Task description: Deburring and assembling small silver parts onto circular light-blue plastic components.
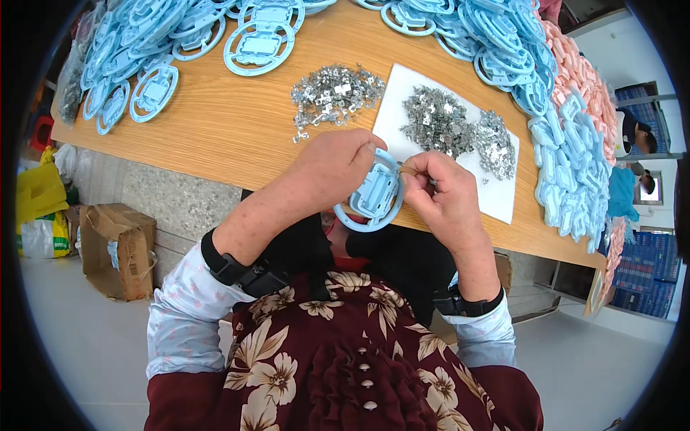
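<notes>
My left hand [336, 167] grips the upper left rim of a light blue plastic ring-shaped part [370, 201], which has a moulded rectangular housing across its middle. The part is held tilted over the table's near edge. Close against its right side is my right hand [443, 188], thumb and forefinger pinched together at the rim. Whatever sits between those fingertips is too small to make out. Just beyond my hands lie a loose pile of small metal clips [336, 92] and, on a white foam sheet [394, 90], two more heaps of small metal pieces [435, 118].
Blue ring parts [154, 93] are heaped at the far left, with another heap [496, 43] at the far right. Blue oblong pieces [571, 169] and pink pieces [578, 82] cover the table's right end. A cardboard box [118, 251] stands on the floor at left.
</notes>
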A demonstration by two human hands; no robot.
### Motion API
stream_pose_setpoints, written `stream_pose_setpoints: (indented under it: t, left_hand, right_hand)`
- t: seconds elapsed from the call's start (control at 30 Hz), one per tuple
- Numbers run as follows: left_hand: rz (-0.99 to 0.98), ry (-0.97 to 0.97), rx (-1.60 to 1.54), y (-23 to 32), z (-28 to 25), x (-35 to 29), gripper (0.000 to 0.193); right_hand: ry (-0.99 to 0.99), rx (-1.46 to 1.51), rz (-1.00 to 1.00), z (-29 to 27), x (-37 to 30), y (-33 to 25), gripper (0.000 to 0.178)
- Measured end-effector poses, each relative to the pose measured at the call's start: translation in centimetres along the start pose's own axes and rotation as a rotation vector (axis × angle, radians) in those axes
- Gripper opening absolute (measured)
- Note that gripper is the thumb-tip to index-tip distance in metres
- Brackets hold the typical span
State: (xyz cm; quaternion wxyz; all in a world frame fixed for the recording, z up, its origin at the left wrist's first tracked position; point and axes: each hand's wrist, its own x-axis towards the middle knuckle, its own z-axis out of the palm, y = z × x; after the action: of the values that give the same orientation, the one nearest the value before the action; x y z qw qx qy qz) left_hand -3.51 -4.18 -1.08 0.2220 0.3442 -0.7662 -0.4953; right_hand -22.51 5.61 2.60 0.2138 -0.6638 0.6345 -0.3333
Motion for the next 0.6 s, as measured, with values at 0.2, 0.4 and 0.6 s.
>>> stream_pose_setpoints:
  t: [0.2,0.4,0.6]
  left_hand:
    - [0.010,0.007,0.009,-0.1,-0.1,0.3,0.034]
    - [-0.001,0.011,0.013,0.3,-0.2,0.2,0.034]
    - [0.002,0.016,-0.003,0.0,-0.1,0.1,0.035]
  right_hand:
    - [-0.015,-0.106,-0.038,0.2,0.2,-0.2,0.009]
    - [0.003,-0.374,-0.137,0.8,0.2,-1.7,0.008]
    - [-0.010,-0.436,-0.125,1.1,-0.7,-2.0,0.012]
